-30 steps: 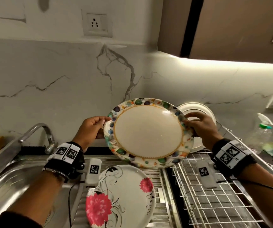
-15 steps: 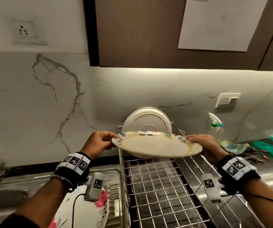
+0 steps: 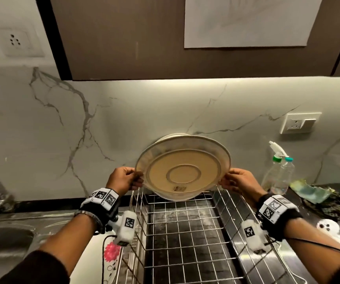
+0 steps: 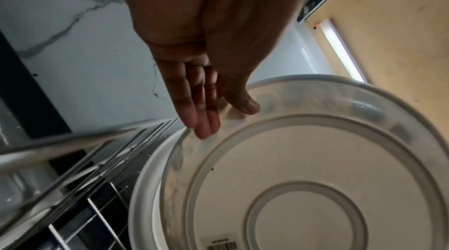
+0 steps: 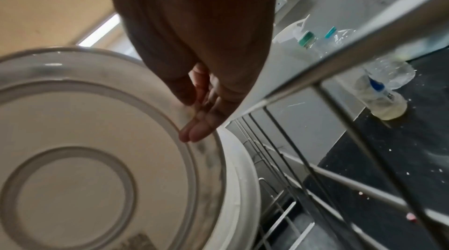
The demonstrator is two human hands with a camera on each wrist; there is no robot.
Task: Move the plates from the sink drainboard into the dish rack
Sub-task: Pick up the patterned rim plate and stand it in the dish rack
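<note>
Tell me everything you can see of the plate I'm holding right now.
The plate is round, with its pale underside facing the camera: raised concentric rings and a barcode sticker near the bottom edge. It stands nearly upright over the far end of the wire dish rack, in front of a white plate. The left hand and right hand pinch opposite rims.

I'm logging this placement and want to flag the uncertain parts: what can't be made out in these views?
- Held plate: only its underside shows in all three views, so its front pattern is hidden.
- White plate behind it: mostly covered by the held plate.
- Flowered plate: head view only, cut off by the left forearm and wrist camera.
- Barcode label: too small to read.
- Left hand and right hand: whether the plate's bottom edge sits in the dish rack is unclear.
</note>
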